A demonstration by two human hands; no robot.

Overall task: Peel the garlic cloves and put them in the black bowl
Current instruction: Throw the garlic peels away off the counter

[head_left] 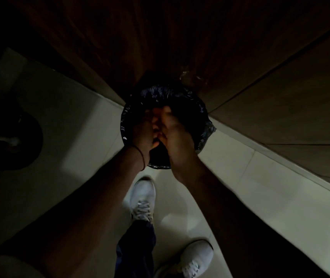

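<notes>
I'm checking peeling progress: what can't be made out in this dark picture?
- Head view: what the left hand and right hand hold, if anything; pressed-together fingers and darkness hide it.
- Head view: inside of the lined bin; the hands cover it.
- Head view: detail of the left shoe; motion blur.

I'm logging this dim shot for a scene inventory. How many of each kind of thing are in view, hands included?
Bare hands: 2, left hand and right hand
Round bin with black plastic liner: 1
White lace-up sneakers: 2
Thin black wrist cord: 1
Dark round floor object, too dim to identify: 1
Total: 7
</notes>
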